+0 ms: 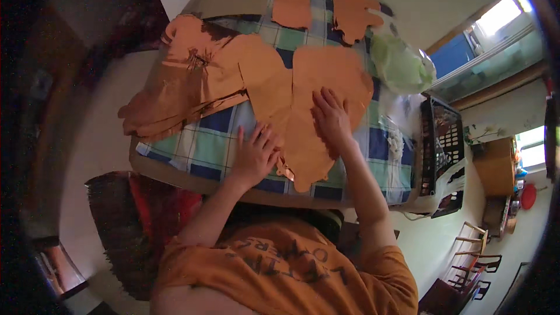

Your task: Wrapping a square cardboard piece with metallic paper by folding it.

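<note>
On checked cloth (pixel 216 146): both hands flat, orange cutout (pixel 318 99) lengthwise away.

Home room, checked tablecloth (pixel 216 146), wooden chairs (pixel 475 256), bright window (pixel 499 16)

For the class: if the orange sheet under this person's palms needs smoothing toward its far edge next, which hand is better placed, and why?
Probably the right hand. It lies flat on the middle of the orange sheet, fingers pointing toward the far edge. The left hand rests nearer the body, at the sheet's near-left edge.
</note>
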Available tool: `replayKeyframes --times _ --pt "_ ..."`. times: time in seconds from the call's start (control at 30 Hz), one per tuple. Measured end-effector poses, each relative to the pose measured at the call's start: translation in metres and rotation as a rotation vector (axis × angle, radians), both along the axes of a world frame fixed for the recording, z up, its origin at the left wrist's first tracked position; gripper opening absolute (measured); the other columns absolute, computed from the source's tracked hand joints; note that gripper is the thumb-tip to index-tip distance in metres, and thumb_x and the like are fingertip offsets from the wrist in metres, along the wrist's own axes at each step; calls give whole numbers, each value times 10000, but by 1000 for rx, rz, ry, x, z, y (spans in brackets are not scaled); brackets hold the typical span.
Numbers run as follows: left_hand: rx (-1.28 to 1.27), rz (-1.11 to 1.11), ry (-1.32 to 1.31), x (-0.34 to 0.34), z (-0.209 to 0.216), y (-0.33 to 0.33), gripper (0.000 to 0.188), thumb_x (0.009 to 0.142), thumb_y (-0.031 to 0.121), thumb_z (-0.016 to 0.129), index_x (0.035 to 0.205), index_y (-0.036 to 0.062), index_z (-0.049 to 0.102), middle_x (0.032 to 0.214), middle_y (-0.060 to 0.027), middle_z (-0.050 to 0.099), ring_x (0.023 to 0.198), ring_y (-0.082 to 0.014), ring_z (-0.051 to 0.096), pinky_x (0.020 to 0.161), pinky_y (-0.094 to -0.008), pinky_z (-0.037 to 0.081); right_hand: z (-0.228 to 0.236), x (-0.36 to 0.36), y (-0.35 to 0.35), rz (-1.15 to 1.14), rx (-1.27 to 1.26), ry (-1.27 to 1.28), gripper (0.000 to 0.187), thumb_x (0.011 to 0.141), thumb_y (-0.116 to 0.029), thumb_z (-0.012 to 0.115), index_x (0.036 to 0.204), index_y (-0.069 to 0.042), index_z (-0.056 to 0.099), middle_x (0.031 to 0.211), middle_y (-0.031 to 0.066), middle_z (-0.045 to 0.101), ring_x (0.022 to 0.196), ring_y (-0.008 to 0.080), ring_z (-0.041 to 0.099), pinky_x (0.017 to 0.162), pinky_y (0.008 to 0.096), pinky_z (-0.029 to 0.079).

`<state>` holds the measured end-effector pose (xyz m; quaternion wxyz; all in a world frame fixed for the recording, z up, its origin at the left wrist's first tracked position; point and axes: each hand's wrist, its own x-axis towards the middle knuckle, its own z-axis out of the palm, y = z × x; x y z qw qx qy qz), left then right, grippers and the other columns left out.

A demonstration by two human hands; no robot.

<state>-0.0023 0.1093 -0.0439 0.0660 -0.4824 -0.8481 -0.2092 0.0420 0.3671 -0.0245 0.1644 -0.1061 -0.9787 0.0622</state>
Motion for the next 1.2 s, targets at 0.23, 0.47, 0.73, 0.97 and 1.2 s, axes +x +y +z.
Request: replayKeyframes --times 0.23,0.47,0.73,0.97,1.2 --pt "110 54 -73 -8 3 9 430 868 258 613 1266 119 527 1358 -105 445 1285 -310 399 1058 -611 243 9 1 22 -52 -43 158 399 911 -199 550 1304 -136 538 1381 144 488 1187 349 502 977 473 404" --pt "63 -253 11 -16 14 80 459 874 349 603 1281 144 551 1369 -109 484 1304 -315 409 1077 -597 240 -11 24 58 -129 21 241 377 942 -218 514 1293 -83 539 1371 194 480 1202 371 493 996 455 393" --pt "-24 -240 -48 3 1 76 457 867 328 595 1296 175 551 1448 -101 392 1391 -294 282 1088 -637 164 -14 26 60 -145 -109 185 386 902 -246 534 1251 -83 552 1397 122 450 1323 367 362 1057 571 296" --pt "10 -204 58 7 2 76 492 844 313 616 1310 175 539 1463 -110 362 1368 -310 313 1081 -641 184 -19 21 63 -248 -17 153 415 905 -281 525 1276 -95 550 1352 182 487 1221 364 465 1063 478 306" --pt "87 -159 -74 0 1 65 485 856 280 627 1310 135 535 1406 -126 452 1290 -333 425 1068 -565 281 -20 21 60 -232 -26 164 374 927 -241 508 1246 -49 542 1339 221 478 1238 394 445 1063 512 309"
